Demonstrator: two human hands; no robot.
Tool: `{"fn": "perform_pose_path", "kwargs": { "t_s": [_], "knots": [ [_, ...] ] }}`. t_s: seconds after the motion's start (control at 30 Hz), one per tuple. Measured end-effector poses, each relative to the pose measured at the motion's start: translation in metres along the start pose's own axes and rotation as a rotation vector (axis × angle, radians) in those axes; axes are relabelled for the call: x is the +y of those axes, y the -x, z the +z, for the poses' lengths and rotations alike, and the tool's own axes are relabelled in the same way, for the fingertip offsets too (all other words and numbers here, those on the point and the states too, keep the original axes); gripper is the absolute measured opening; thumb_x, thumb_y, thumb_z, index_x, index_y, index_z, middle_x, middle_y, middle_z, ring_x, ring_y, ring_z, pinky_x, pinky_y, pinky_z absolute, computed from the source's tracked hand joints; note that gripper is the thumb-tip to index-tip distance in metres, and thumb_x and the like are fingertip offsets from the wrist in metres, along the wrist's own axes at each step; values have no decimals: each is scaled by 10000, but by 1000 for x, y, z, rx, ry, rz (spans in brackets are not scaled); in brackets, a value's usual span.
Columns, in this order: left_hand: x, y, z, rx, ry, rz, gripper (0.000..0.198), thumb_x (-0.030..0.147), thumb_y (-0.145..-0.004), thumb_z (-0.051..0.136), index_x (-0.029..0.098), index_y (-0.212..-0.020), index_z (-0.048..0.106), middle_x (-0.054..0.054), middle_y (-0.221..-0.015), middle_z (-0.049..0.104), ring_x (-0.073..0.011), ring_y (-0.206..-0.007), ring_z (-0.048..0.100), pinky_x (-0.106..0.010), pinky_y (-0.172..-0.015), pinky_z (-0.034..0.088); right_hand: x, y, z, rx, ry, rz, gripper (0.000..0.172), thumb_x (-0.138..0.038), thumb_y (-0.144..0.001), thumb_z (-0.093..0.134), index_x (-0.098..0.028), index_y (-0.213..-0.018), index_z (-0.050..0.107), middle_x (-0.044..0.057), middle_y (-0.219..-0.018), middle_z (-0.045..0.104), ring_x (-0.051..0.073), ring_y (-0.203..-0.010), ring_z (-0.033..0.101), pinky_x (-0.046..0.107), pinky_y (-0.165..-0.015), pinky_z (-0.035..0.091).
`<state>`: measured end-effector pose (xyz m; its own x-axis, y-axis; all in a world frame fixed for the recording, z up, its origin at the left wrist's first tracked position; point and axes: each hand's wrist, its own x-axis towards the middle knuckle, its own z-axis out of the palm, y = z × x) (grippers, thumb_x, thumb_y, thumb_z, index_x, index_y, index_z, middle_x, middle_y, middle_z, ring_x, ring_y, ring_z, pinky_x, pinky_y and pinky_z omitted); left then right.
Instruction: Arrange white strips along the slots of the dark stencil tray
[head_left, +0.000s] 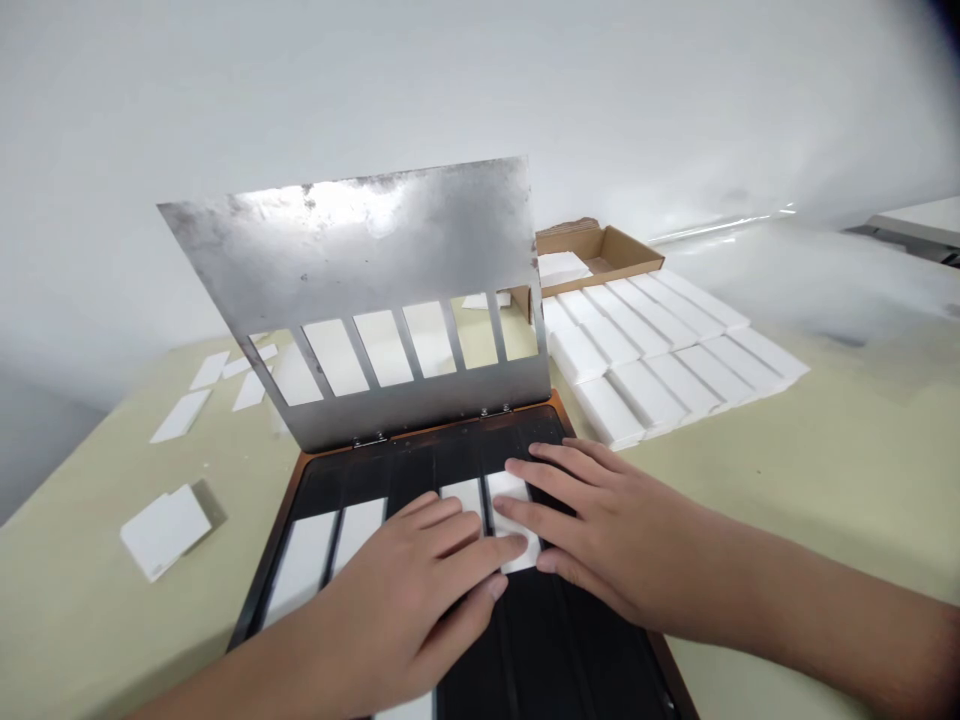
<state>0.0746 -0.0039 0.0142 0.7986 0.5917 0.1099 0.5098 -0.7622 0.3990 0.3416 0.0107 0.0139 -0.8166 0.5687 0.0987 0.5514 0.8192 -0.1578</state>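
Note:
A black tray (pixel 480 650) with long slots lies in front of me, its hinged metal plate (pixel 360 240) with cut-out windows standing raised at the back. Several white cards lie in the slots. My right hand (pixel 607 520) has its fingers spread, their tips on a white card (pixel 523 555) in a right-hand slot. The extended index finger of my left hand (pixel 427 590) touches the same card, and its other fingers are bent over the tray. Two white cards (pixel 300 560) rest at the left of the tray, and part of another (pixel 409 708) shows below my left hand.
Rows of stacked white cards (pixel 675 360) lie at the right, beside an open cardboard box (pixel 626 255). Loose white pieces (pixel 180 415) and a small stack (pixel 165 530) are on the left of the yellowish table (pixel 787 520).

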Motion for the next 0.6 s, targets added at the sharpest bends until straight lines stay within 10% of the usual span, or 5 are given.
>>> {"fn": "perform_pose_path", "kwargs": {
  "t_s": [0.6],
  "knots": [
    [-4, 1, 2, 1, 7, 21, 360, 143, -1076, 486, 226, -1409, 596, -23, -899, 601, -210, -832, 549, -377, -775, 373, 2, 3, 3, -15, 10, -11, 462, -376, -1141, 391, -210, -1563, 480, 130, -1638, 464, 375, -1506, 418, 607, -1217, 397]
  ]
}}
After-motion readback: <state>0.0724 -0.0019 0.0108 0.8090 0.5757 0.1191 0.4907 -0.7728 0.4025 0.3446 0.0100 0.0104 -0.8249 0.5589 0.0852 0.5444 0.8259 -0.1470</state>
